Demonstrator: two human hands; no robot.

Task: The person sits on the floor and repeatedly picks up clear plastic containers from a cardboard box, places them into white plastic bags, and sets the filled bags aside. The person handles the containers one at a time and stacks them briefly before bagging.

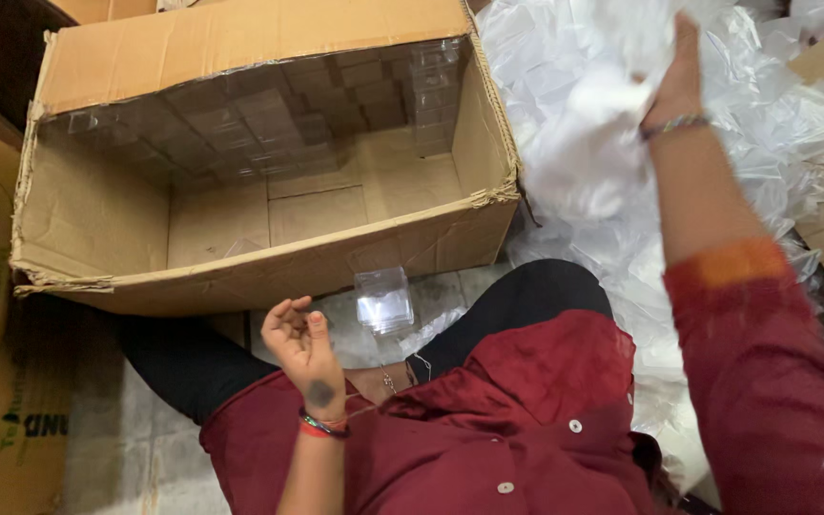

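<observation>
Head view: right hand [676,81] reaches up into the plastic heap [612,172], fingers buried, grip unclear. Left hand [302,348] hovers empty, fingers loosely curled apart, near a clear box [383,298] on the floor [126,448] beside the carton's [240,238] front wall.

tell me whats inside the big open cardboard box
Rows of small clear plastic boxes are stacked against the far wall of the cardboard box; its near floor is bare. What lies behind those stacks is hidden.
</observation>
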